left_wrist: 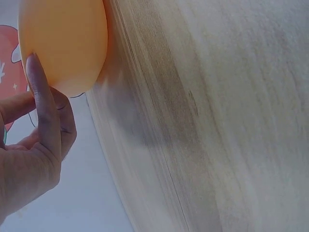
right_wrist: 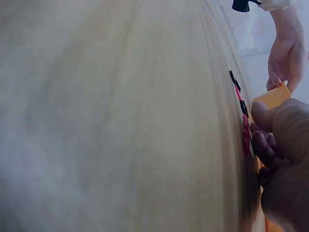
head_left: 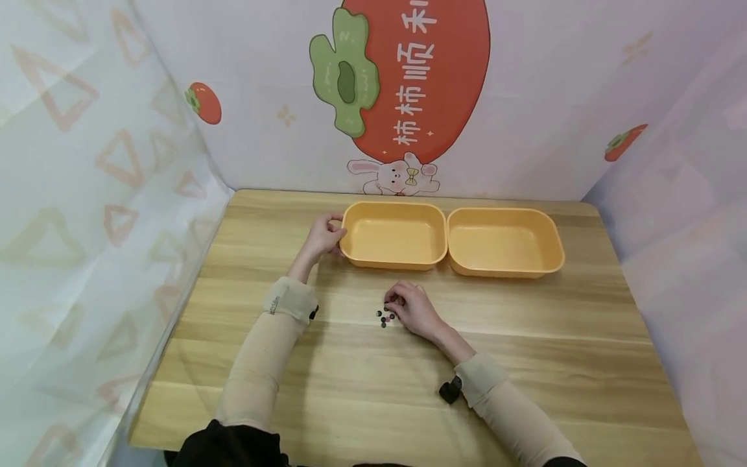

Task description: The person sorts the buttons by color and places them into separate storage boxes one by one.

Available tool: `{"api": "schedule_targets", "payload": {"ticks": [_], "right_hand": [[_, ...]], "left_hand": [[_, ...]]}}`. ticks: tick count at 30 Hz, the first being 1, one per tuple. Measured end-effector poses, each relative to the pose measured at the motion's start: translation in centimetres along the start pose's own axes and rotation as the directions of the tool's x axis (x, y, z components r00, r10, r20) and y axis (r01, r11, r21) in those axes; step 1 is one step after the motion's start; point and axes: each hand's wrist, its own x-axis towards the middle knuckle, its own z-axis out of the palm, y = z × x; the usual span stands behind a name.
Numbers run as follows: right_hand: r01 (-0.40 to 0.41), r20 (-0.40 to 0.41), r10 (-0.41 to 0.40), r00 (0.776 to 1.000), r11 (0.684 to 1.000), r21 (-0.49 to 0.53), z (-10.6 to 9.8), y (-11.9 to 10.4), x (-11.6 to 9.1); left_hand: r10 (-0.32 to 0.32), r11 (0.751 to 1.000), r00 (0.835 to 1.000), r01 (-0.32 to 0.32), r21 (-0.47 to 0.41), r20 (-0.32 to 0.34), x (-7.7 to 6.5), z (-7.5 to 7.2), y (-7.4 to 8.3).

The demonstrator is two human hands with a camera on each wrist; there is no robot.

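Note:
Two yellow-orange plastic bins stand side by side at the back of the table. My left hand (head_left: 325, 237) holds the end of the left bin (head_left: 393, 264), one finger lying along its outer wall in the left wrist view. In front of the bins, a small cluster of dark and pink pieces (head_left: 383, 319) lies on the wood, too small to tell their kind. Over the cluster's right side, my right hand (head_left: 415, 311) pinches at a small dark piece with thumb and fingertips. In the right wrist view, pink pieces (right_wrist: 246, 136) lie close beside its curled fingers.
The right bin (head_left: 506, 271) touches the left one. The wooden table (head_left: 362, 389) reaches back to a wall covering printed with a large persimmon (head_left: 455, 71) and a rabbit. Patterned sheets hang on both sides. A black wrist camera (head_left: 450, 392) sits by the right sleeve.

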Motion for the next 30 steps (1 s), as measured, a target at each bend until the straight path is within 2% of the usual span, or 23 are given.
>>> {"api": "schedule_targets", "payload": {"ticks": [4,7,13,18,25,30], "right_hand": [[0.005,0.049,-0.007,0.999,0.999,0.042,-0.4,0.0,0.1],[0.012,0.064,-0.013,0.998,1.000,0.016,-0.2,-0.1,0.0],[0.048,0.004,-0.048,0.999,0.998,-0.051,0.8,-0.1,-0.5],[0.053,-0.033,-0.053,0.998,0.998,-0.018,0.4,0.3,-0.8],[0.067,0.059,-0.067,0.996,0.998,-0.001,-0.5,0.5,-1.3],[0.050,0.055,-0.049,0.997,0.999,-0.019,-0.1,0.3,-1.3]], "left_hand": [[0.016,1.000,1.000,-0.016,-0.004,-0.002,0.1,0.1,0.2],[0.016,1.000,1.000,-0.016,-0.003,-0.001,0.1,0.0,0.0],[-0.020,1.000,1.000,0.020,0.000,0.004,0.0,-0.1,-0.4],[-0.028,1.000,1.000,0.028,-0.011,0.012,0.2,0.0,-0.3],[-0.025,1.000,1.000,0.025,-0.017,0.009,0.4,-0.1,-0.1],[-0.015,1.000,1.000,0.015,-0.007,0.007,0.1,-0.1,0.0]]}}
